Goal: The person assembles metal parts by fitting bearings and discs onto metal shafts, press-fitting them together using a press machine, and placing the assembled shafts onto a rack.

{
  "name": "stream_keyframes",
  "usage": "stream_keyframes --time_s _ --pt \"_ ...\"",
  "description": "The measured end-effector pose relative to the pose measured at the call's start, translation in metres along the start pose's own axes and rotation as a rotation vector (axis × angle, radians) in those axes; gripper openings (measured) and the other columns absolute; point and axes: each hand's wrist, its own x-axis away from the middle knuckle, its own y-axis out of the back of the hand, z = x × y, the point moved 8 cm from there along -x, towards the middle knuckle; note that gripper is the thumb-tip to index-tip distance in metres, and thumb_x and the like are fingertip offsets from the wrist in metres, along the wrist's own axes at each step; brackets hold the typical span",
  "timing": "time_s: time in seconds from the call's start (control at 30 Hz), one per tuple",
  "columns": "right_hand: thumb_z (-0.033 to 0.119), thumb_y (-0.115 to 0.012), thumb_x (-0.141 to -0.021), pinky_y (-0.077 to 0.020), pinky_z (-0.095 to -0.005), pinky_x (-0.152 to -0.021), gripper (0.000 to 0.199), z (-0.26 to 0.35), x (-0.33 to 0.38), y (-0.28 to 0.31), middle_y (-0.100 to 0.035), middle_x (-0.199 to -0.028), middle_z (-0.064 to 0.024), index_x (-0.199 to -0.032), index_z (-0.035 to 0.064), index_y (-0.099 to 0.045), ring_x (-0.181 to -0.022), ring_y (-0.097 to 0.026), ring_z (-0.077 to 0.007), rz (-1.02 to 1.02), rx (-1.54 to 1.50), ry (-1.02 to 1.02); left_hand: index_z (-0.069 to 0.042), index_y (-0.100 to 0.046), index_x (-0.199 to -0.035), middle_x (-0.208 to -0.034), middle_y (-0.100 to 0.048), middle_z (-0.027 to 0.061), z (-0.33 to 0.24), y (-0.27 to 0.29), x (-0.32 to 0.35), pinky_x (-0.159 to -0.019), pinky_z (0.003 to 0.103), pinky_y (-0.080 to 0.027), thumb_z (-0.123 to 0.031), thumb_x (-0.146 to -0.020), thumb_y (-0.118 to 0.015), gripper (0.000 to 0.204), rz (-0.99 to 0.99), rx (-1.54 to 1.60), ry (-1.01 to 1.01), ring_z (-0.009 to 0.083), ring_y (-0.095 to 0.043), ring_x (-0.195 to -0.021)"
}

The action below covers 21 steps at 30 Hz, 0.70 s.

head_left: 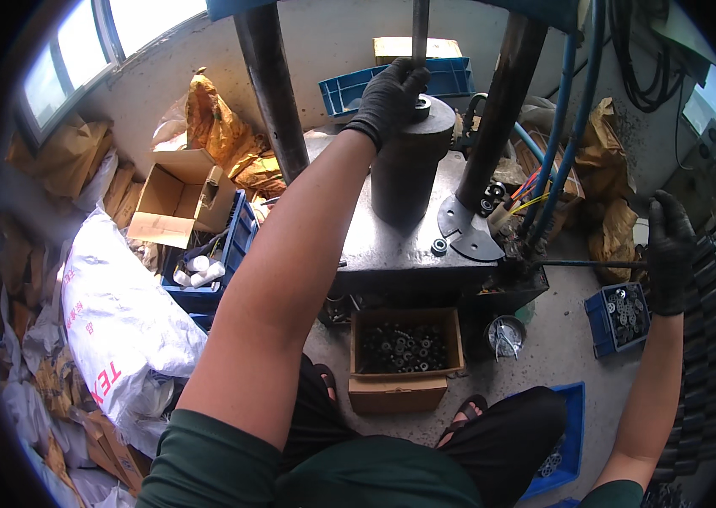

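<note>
On my far left lies a white sack [117,326], slack woven plastic, beside an open carton [173,196] and a blue crate [223,254] holding white rolls. My left hand [390,97], in a black knit glove, rests with curled fingers on top of the dark cylinder [404,173], fingertips at a small ring [421,107] seated round the thin rod [419,30] there. I judge the step is seating that ring; I'd keep it flat and centred on the rod, and get my fingers clear before anything descends. The cylinder looks like dull machined steel, smooth-sided, standing upright on the grey press bed [400,245], between two heavy columns. Another ring [439,246] lies loose on the bed near a fan-shaped plate [468,233]. Below, a box [404,356] on the floor holds many dark rings. Further right, my right hand [669,254], also gloved, closes around a thin horizontal lever [591,264], just above a small blue tray [620,317] of metal parts.
</note>
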Motion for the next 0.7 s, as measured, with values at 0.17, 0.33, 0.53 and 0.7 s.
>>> stream_keyframes --time_s 0.17,0.33,0.53,0.7 --pt "0.027 -0.065 -0.102 -0.0557 -0.0362 -0.089 0.031 -0.021 -0.054 -0.024 -0.076 -0.110 -0.0181 -0.118 0.0009 -0.073 -0.102 -0.074 -0.0283 0.039 0.178 -0.012 -0.004 -0.064 -0.126 -0.102 -0.075 0.0112 -0.003 -0.007 0.000 -0.088 0.037 -0.057 -0.036 -0.103 -0.064 0.039 0.021 0.013 -0.038 0.0223 -0.074 -0.098" --pt "0.036 -0.060 -0.104 -0.0545 -0.0421 -0.090 0.037 -0.009 -0.066 -0.041 -0.073 -0.112 -0.0218 -0.119 0.0041 -0.073 -0.108 -0.069 -0.0403 0.133 0.338 -0.041 -0.004 -0.062 -0.127 -0.102 -0.075 0.0119 0.004 -0.001 -0.005 -0.088 0.038 -0.057 -0.036 -0.104 -0.063 0.040 0.012 0.057 -0.025 0.0226 -0.073 -0.094" --pt "0.046 -0.052 -0.107 -0.0532 -0.0468 -0.089 0.046 -0.018 -0.066 -0.045 -0.072 -0.109 -0.0245 -0.118 0.0066 -0.073 -0.109 -0.067 -0.0434 0.199 0.380 0.025 -0.007 -0.062 -0.126 -0.099 -0.073 0.0128 0.003 -0.001 -0.006 -0.086 0.038 -0.056 -0.030 -0.100 -0.069 0.036 -0.021 -0.034 -0.106 0.0252 -0.071 -0.094" --pt "0.046 -0.055 -0.106 -0.0538 -0.0470 -0.086 0.044 -0.011 -0.053 -0.037 -0.072 -0.107 -0.0233 -0.117 0.0079 -0.074 -0.106 -0.068 -0.0424 0.148 0.274 0.096 -0.010 -0.063 -0.124 -0.115 -0.063 0.0102 -0.080 -0.012 0.089 -0.082 0.034 -0.056 0.002 -0.093 -0.070 0.035 -0.095 0.233 -0.137 0.0220 -0.064 -0.097"
